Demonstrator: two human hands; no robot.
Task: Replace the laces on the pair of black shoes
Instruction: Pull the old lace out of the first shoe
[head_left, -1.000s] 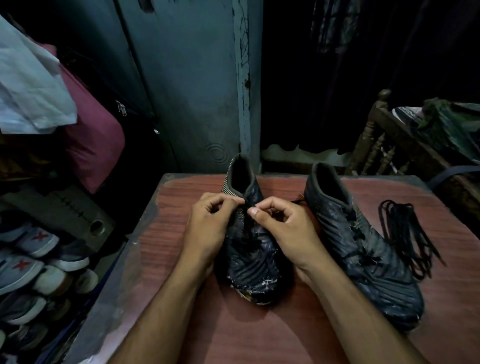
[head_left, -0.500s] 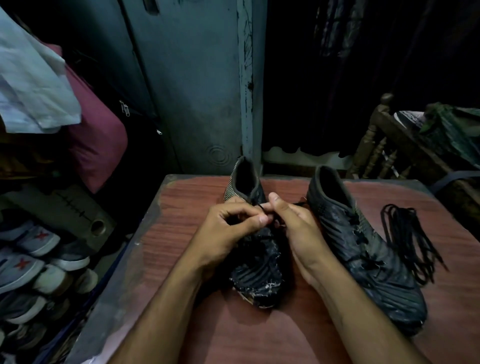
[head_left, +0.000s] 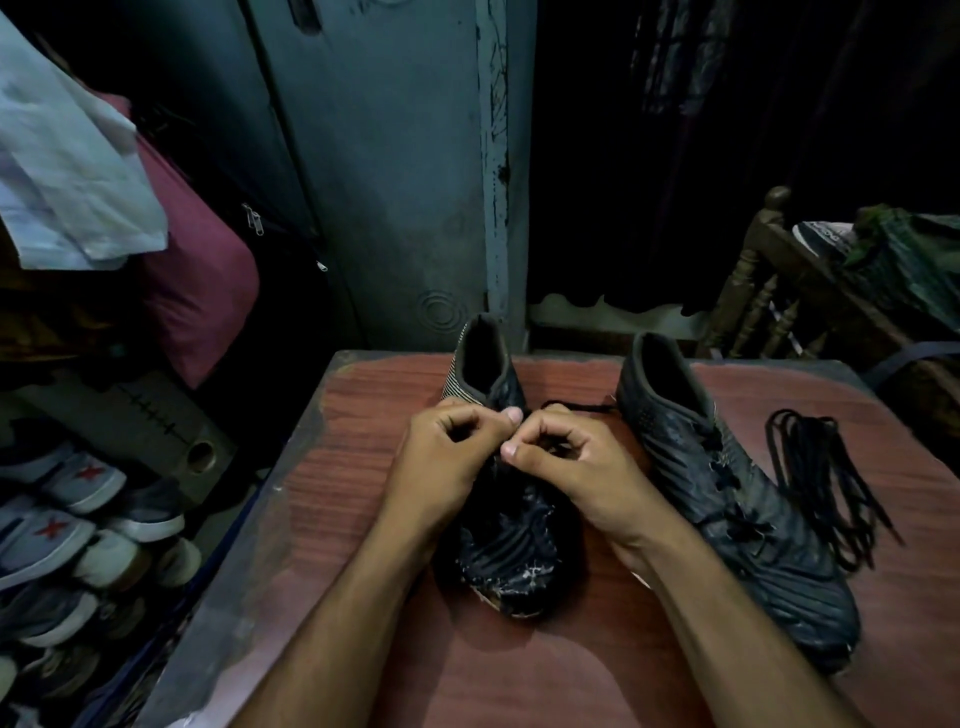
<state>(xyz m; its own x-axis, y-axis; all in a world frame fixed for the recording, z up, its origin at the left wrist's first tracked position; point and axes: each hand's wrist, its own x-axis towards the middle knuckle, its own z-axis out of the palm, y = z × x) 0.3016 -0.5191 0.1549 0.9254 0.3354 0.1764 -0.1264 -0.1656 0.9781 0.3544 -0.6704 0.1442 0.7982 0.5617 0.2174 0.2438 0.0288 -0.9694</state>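
Two black shoes on a reddish wood-grain table, heels pointing to 12 o'clock and toes toward the wearer of the camera. The left shoe lies at table centre beneath both hands; the right shoe lies at its 3 o'clock, angled so that the toe points to about 5 o'clock, already threaded with a dark lace through its eyelets. A loose bundle of black laces rests on the table just beside the right shoe, at its 3 o'clock, within easy reach and apart from the work. The left hand and right hand meet over the upper throat of the left shoe, fingers curled and thumb tips nearly touching; each appears to pinch a short stretch of lace, though the dark lace against the dark upper makes the exact grip hard to confirm. A lace end trails from the right hand toward 2 o'clock, across the gap between the shoes. The hands work close together probably because the topmost eyelets sit near each other, so the step in hand is judged to be threading or knotting at the collar. Stacked sneakers lie off the table at 9 o'clock.
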